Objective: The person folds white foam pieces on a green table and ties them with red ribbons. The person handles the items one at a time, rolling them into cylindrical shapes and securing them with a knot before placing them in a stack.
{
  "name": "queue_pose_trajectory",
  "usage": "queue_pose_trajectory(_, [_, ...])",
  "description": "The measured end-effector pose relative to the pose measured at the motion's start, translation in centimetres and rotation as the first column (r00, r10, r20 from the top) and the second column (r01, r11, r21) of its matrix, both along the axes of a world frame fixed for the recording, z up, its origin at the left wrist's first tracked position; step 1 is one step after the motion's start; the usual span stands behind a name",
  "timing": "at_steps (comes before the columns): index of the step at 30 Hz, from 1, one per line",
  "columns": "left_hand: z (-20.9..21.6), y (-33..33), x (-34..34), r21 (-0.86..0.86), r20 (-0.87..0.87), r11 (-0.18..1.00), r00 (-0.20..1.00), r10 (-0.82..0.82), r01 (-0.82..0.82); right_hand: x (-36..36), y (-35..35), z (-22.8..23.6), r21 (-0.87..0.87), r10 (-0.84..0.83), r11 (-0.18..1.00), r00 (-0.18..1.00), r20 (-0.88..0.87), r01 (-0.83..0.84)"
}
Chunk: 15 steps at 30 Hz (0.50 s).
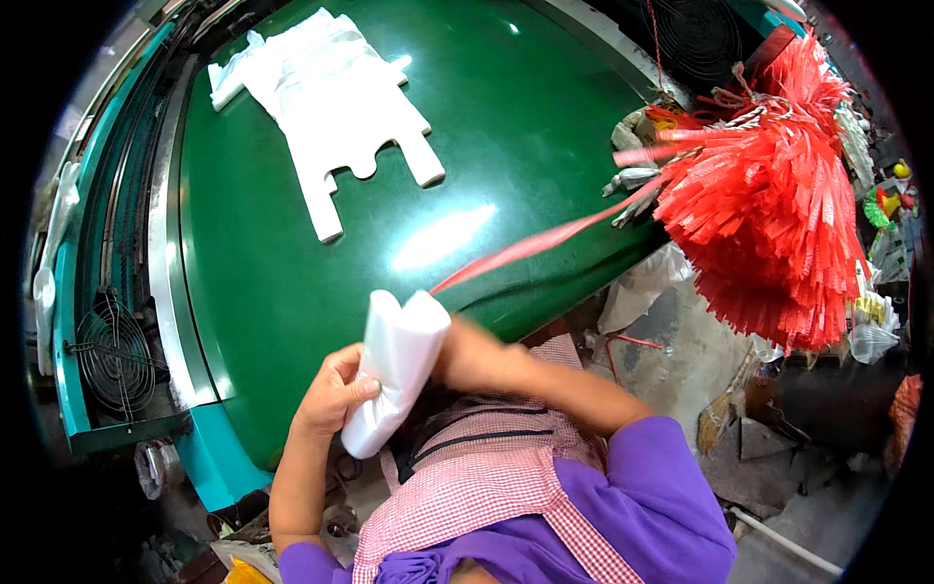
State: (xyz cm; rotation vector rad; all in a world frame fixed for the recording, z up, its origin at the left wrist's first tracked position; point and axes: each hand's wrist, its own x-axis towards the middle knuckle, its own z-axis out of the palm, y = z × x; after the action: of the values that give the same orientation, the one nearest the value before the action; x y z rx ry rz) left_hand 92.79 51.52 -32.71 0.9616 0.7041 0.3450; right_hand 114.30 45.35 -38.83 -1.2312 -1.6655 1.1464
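My left hand is closed round a folded bundle of white plastic bags, thumb pressed on its near side. The bundle stands tilted in front of my apron, its upper end showing rolled layers. Close behind its right side is my right hand, smeared by motion, its fingers partly hidden by the bundle. A red plastic strip stretches from the bundle's upper end toward a thick hanging bunch of red strips. Whether my right hand grips that strip is hidden. More white vest-handled bags lie flat on the green conveyor belt.
A metal rail edges the belt on the left, with a round wire-guarded fan beyond it. Another round guard sits at the far right. A broom head and scraps lie on the floor at right.
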Motion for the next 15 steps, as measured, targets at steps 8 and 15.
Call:
queue_pose_trajectory(8, [2.2,3.2,-2.1,0.358,0.002,0.912,0.977,0.215,-0.202,2.8,-3.9,3.6,-0.088,0.361,0.928,0.813,0.457,-0.362])
queue_pose_trajectory(15, [-0.9,4.4,1.2,0.603,-0.448,0.695,0.887,-0.111,0.392,0.2,2.4,6.5,0.168,0.268,0.959,0.928,-0.258,-0.230])
